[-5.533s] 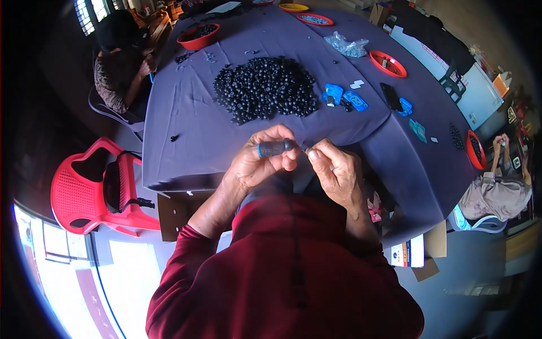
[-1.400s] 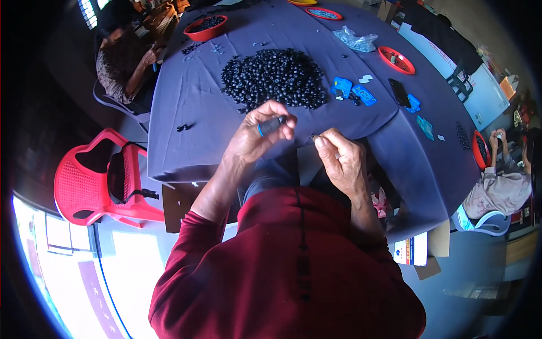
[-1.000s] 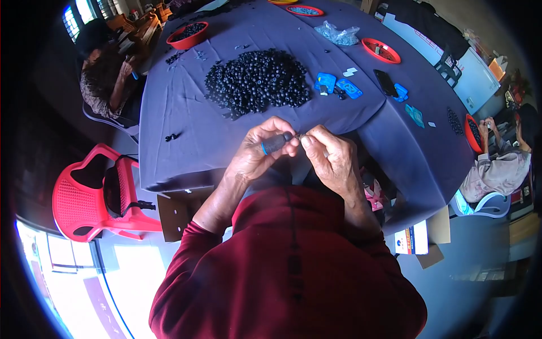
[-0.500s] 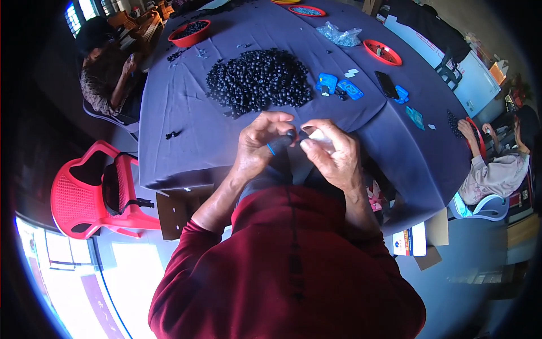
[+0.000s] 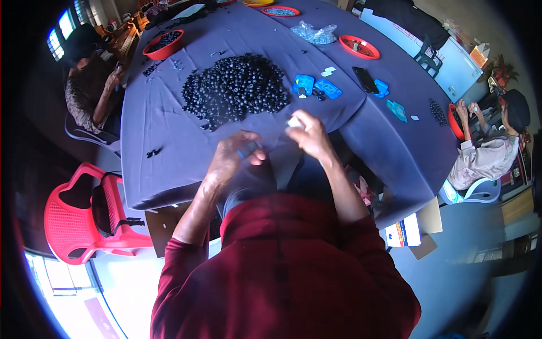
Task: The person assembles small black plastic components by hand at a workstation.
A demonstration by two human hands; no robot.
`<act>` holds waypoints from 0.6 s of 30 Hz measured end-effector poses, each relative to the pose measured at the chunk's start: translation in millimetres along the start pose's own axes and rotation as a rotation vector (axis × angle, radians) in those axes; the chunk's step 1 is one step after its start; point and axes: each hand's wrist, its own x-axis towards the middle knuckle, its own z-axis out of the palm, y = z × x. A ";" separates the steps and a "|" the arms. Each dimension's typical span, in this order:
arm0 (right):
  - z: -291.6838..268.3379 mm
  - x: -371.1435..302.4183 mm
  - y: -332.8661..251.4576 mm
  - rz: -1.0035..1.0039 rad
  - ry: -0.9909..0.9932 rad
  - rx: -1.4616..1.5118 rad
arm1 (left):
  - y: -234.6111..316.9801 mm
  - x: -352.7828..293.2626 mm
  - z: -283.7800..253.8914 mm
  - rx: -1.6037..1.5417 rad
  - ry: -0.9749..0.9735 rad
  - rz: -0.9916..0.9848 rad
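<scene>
My left hand (image 5: 231, 157) is over the table's near edge, palm turned inward and fingers curled. A blue band (image 5: 247, 151) circles one of its digits; motion blur hides what the fingertips hold, if anything. To its right my right hand (image 5: 311, 137) is closed, with a small white piece (image 5: 294, 122) pinched at the fingers; the kind of piece is unclear. The hands are apart. Just beyond them lies a big heap of small round black parts (image 5: 240, 90) on the dark cloth-covered table (image 5: 164, 121).
Blue packets (image 5: 327, 88), a black phone (image 5: 366, 79), a clear bag (image 5: 314, 34) and red trays (image 5: 359, 47) lie farther right. A red bowl (image 5: 164, 45) of black parts stands far left. Two people sit at the table's sides. A pink chair (image 5: 93, 217) stands left.
My hands have parted from their close position. The right hand has risen toward the heap, and the left has turned its palm inward. The whole view has shifted slightly.
</scene>
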 end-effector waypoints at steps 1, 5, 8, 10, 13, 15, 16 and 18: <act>-9.1 14.8 31.9 0.022 0.093 -0.060 | -2.0 -1.1 -6.6 0.035 0.033 -0.018; -55.9 70.3 105.9 -0.010 0.386 -0.275 | -8.7 -2.4 -31.4 0.156 0.115 -0.030; -76.3 107.4 119.6 0.083 0.432 -0.454 | -17.3 -9.1 -43.4 0.169 0.170 0.006; -98.8 125.4 137.9 0.097 0.418 -0.568 | -22.6 -5.5 -48.1 0.225 0.169 0.021; -92.5 139.2 130.9 0.238 0.301 -0.665 | -36.3 -18.8 -70.8 0.446 0.231 0.052; -82.5 140.3 122.1 0.263 0.281 -0.578 | -39.5 -31.1 -84.4 0.501 0.314 0.021; -78.3 140.0 119.2 0.259 0.290 -0.527 | -50.8 -35.4 -100.4 0.728 0.341 0.117; -102.6 137.7 147.1 0.105 0.408 -0.664 | -50.1 -24.1 -108.2 0.949 0.327 0.220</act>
